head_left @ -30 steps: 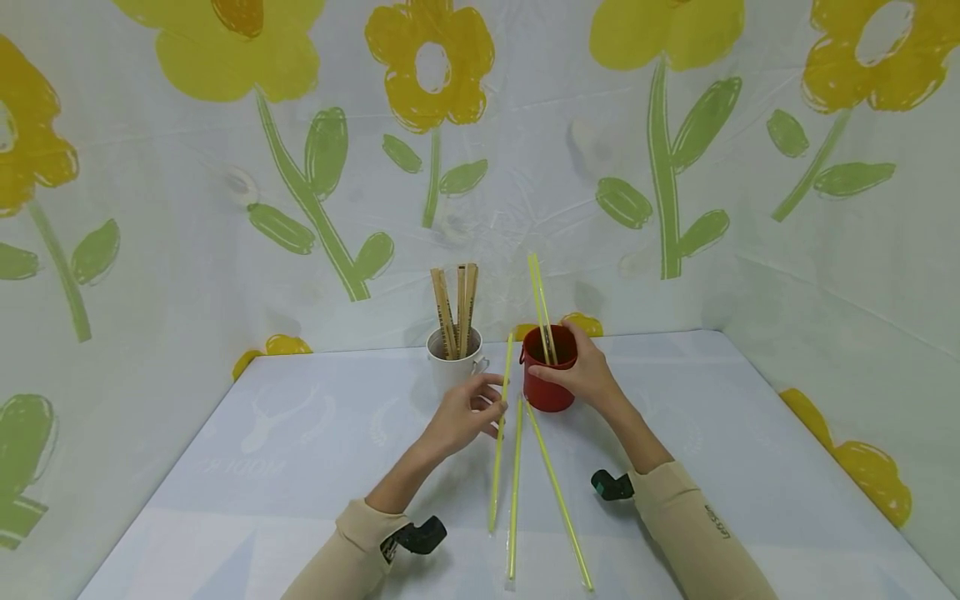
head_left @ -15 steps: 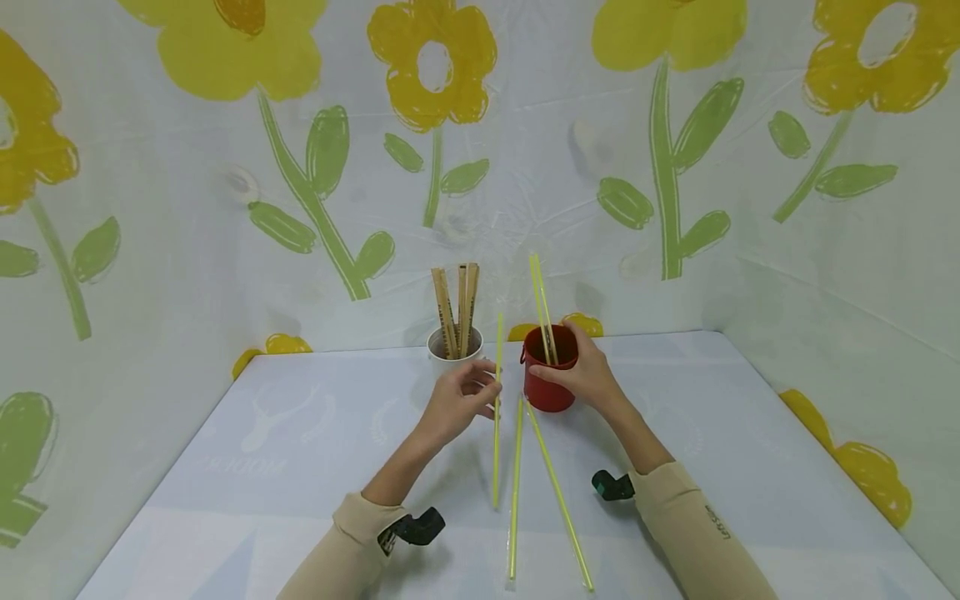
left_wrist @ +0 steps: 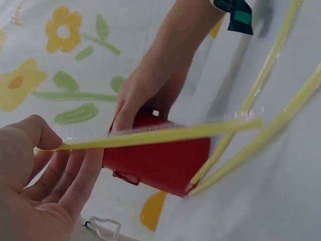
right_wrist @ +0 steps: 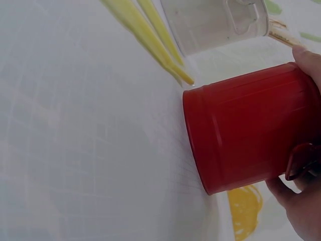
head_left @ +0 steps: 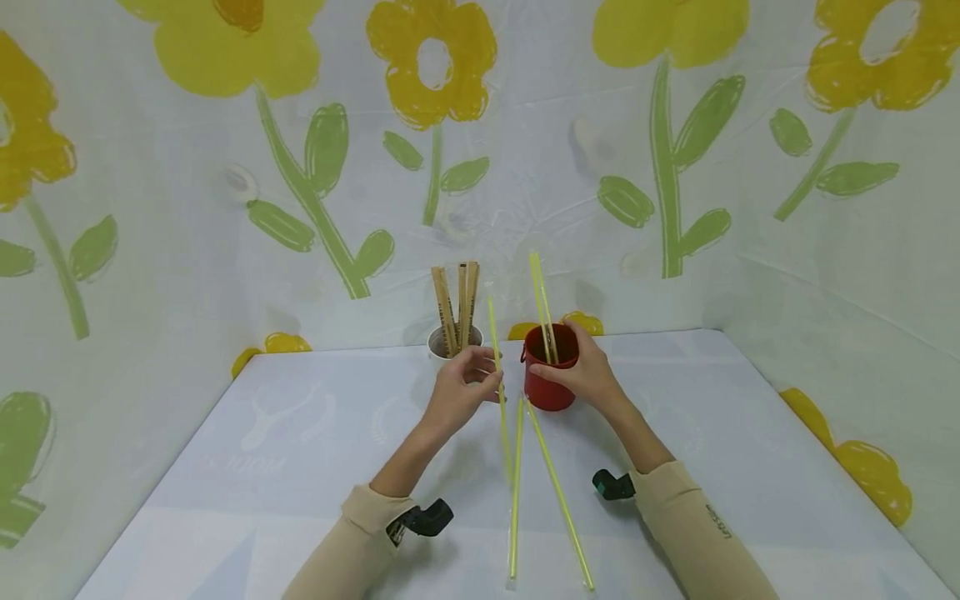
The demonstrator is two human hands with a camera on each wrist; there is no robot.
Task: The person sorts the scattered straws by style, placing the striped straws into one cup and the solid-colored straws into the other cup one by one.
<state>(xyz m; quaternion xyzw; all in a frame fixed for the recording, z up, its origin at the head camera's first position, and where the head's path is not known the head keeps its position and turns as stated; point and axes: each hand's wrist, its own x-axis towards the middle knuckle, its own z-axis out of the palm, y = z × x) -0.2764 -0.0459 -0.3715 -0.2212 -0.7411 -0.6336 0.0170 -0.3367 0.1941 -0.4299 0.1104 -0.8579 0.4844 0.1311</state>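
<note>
You face wrinkled white wall sheeting [head_left: 525,192] printed with large yellow green-stemmed flowers [head_left: 433,102] behind a pale flat tabletop [head_left: 262,500].

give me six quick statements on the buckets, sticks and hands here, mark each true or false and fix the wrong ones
1. The right hand grips the red bucket. True.
2. The red bucket lies on its side. False: it stands upright on the table.
3. The left hand pinches a yellow stick. True.
4. Brown sticks stand in the white bucket. True.
5. In the head view, the white bucket is right of the red bucket. False: it is left of it.
6. No sticks lie on the table. False: two loose sticks lie there.
</note>
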